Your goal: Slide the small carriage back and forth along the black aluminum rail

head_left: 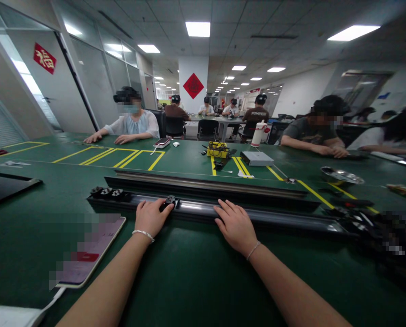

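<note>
A long black channel-shaped rail lies crosswise on the green table in front of me. My left hand is at its left half, thumb and fingers closed around a small black socket module seated in or on the rail; which of the two I cannot tell. Several similar black modules sit in a row at the rail's left end. Fingers stretched out, my right hand rests on the rail right of the middle and grips nothing. Just behind runs a second long dark rail, parallel to the first.
A charging phone lies at the left front. Heaped black parts are at the right. Farther back are a metal bowl, a grey box, a yellow item with cables and a white bottle. Co-workers sit across the table.
</note>
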A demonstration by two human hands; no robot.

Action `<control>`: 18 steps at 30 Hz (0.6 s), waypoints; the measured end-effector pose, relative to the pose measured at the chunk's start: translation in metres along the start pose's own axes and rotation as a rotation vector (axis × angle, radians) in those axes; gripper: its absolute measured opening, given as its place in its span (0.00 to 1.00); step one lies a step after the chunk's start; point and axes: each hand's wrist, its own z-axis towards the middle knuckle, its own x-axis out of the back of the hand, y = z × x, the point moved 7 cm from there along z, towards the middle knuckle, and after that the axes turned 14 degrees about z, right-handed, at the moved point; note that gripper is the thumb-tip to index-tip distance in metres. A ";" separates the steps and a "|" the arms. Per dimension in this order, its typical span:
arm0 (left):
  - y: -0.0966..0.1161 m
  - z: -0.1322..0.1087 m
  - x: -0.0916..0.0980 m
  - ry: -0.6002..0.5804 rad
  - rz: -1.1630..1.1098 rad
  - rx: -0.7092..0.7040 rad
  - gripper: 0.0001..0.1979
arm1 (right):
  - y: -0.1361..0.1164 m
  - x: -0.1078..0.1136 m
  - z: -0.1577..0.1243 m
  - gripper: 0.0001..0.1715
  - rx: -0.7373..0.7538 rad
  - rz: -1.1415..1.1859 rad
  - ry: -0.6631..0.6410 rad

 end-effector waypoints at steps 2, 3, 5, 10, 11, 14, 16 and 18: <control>0.000 0.000 0.000 -0.010 -0.007 0.003 0.24 | 0.000 0.000 0.000 0.21 0.000 -0.003 -0.003; 0.000 0.000 0.000 -0.012 -0.006 0.006 0.24 | 0.000 0.000 0.001 0.21 -0.001 -0.003 -0.003; 0.000 0.001 0.000 -0.016 -0.003 0.013 0.24 | 0.000 -0.001 0.001 0.21 -0.001 -0.008 -0.002; -0.001 0.002 -0.002 -0.021 -0.013 0.019 0.24 | 0.001 -0.001 0.000 0.21 -0.005 -0.015 0.001; -0.001 0.002 -0.002 -0.024 -0.015 0.017 0.24 | 0.001 -0.001 0.000 0.21 -0.006 -0.014 0.001; -0.002 0.002 -0.002 -0.032 -0.013 0.015 0.24 | 0.001 -0.001 -0.001 0.21 -0.008 -0.009 0.002; -0.002 0.002 -0.002 -0.036 -0.009 0.013 0.25 | 0.001 -0.001 -0.001 0.21 -0.010 -0.006 0.001; -0.002 0.003 -0.002 -0.042 -0.001 0.010 0.25 | 0.001 -0.001 -0.001 0.21 -0.012 -0.002 -0.001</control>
